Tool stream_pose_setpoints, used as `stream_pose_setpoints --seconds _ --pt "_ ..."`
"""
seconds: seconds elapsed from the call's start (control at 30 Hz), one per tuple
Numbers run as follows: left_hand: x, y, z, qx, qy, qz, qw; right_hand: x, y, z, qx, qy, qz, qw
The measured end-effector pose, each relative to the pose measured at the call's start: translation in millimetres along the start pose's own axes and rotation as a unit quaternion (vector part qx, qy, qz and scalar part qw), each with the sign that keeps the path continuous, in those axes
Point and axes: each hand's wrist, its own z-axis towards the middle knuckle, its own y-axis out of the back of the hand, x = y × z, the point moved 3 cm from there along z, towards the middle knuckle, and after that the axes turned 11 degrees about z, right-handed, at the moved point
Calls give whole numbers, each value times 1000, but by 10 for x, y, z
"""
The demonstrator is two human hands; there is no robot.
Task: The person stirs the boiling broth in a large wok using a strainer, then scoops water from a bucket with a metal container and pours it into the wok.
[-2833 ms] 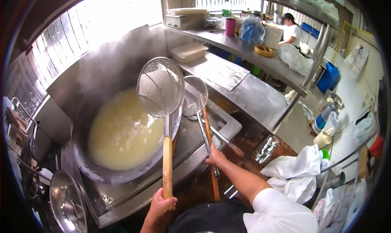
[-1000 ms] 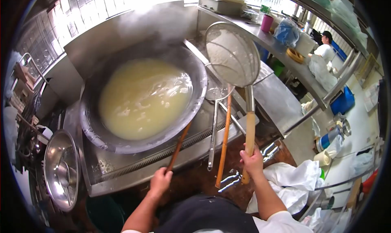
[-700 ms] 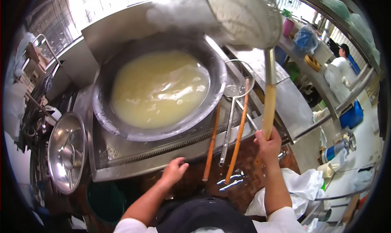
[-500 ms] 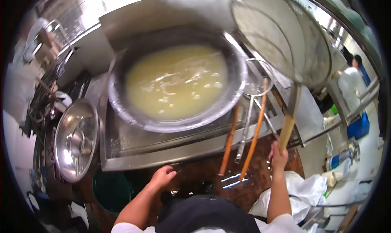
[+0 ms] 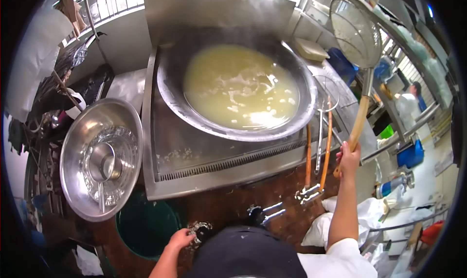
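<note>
My right hand (image 5: 349,159) is closed around the wooden handle of a large wire-mesh skimmer (image 5: 357,35). The skimmer stands upright, its round mesh raised at the upper right, apart from the big wok (image 5: 168,100). Cloudy yellowish liquid (image 5: 228,78) with white foam fills much of the wok. Low down, my left hand (image 5: 182,238) is loosely curled with the fingers slightly apart, and no object shows in it. It is beside the rim of a dark green bucket (image 5: 146,227).
A steel basin (image 5: 129,146) holding a metal ladle (image 5: 102,162) stands left of the stove (image 5: 219,173). Long-handled tools (image 5: 308,156) lean against the stove's right front. White bags (image 5: 318,229) lie at the lower right on the wet floor. Another person (image 5: 407,105) is far right.
The skimmer has swung away from me, its mesh now farther off at the upper right. My left hand has dropped toward the bucket. The view has shifted, showing more of the basin.
</note>
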Motion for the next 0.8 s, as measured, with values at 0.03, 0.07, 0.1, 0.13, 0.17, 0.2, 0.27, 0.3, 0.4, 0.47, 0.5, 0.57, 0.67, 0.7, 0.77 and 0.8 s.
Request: stream_pose_setpoints --seconds 0.03,0.07,0.1,0.13,0.17,0.2,0.27,0.3,0.4,0.47,0.5,0.57,0.67,0.7,0.77,0.8 --pt "141 155 -55 26 37 -25 999 95 -123 -9 -1 7 0 1000" --pt "256 304 -168 -21 70 -23 997 147 -275 -26 16 -34 1 999" --pt "407 391 -205 -48 94 -4 994 174 -391 -39 33 -75 2 997" --pt "594 406 -191 -54 105 -7 993 83 -486 19 57 -92 10 994" --pt "798 405 -190 -61 119 -13 991 17 -596 90 62 -89 11 994" --pt "1022 354 -159 -50 138 -49 988 -70 -725 170 73 -111 8 991" --pt "1589 64 -46 -51 195 -135 970 -177 -1052 355 90 -129 7 988" --pt "1890 -145 -21 -77 221 -188 954 -307 -1205 541 97 -128 7 987" --pt "1404 69 -610 -112 321 -374 863 -759 -1658 1256 115 -106 -117 981" --pt "1730 -390 -793 -23 366 -384 848 -940 -1922 1660 101 -78 -184 975" --pt "1587 -414 -947 -14 389 -367 845 -1111 -2047 1815 90 -50 -254 962" --pt "1228 -413 -1191 11 414 -349 840 -1951 -2174 2338 73 58 -373 923" --pt "1007 -659 -1188 20 442 -408 798 -1563 -2690 1883 250 -121 -435 857" --pt "882 -676 -1129 12 430 -413 803 -1161 -2868 1564 260 -164 -430 849" --pt "701 -719 -949 3 418 -421 805 -1178 -3056 1464 277 -179 -409 851" --pt "593 -696 -838 0 386 -417 823 -1208 -3106 1466 281 -179 -411 849"
